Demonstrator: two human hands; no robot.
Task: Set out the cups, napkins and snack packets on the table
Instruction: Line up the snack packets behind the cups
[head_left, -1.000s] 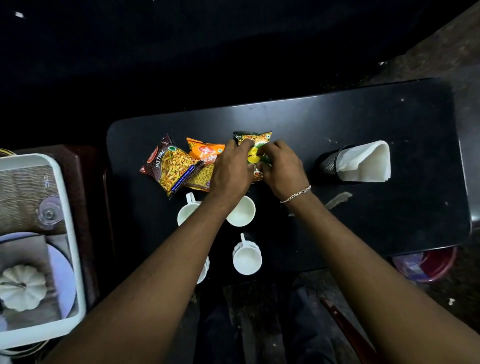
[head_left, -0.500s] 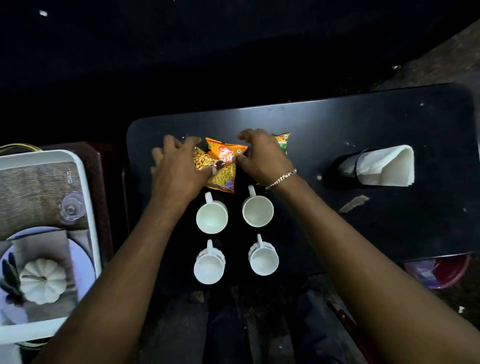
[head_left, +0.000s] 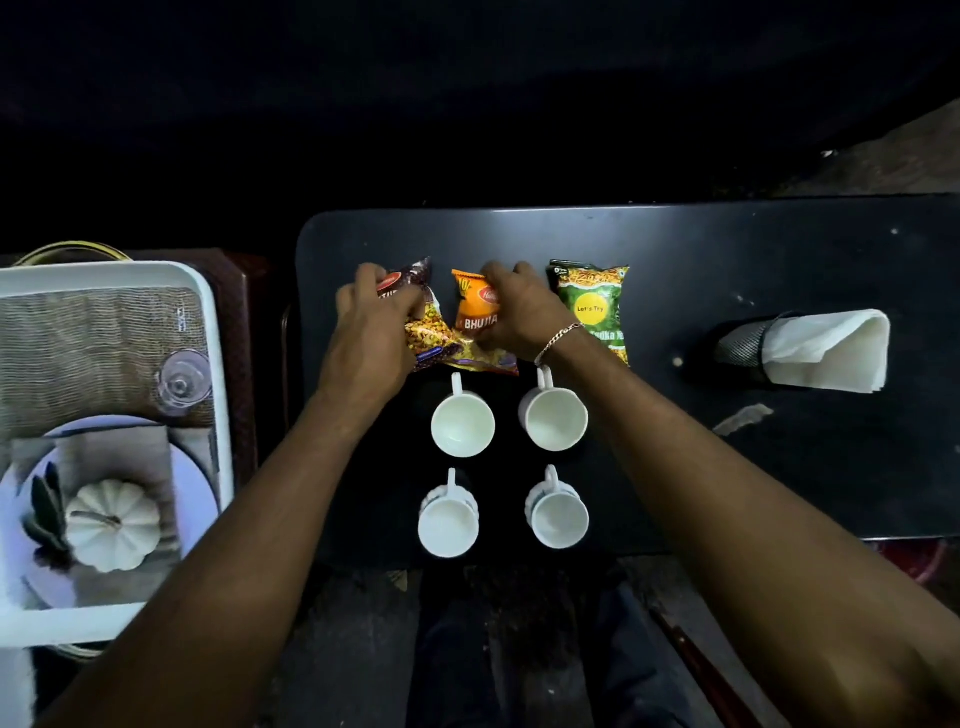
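Observation:
Three snack packets lie in a row on the black table. My left hand grips the dark mixture packet at the left. My right hand holds the orange bhujia packet in the middle. The green packet lies free at the right, straight and flat. Several white cups stand in a square in front of the packets: back left cup, back right cup, front left cup, front right cup. White napkins stick out of a black mesh holder lying on its side at the right.
A white tray stands left of the table with a woven mat, an upturned glass, a plate and a small white pumpkin. A pale smear marks the table near the holder. A red object sits under the table's right front edge.
The green packet now lies alone at the right. My right hand has shifted to the orange packet and my left hand to the dark one; the packets are spread apart in a row.

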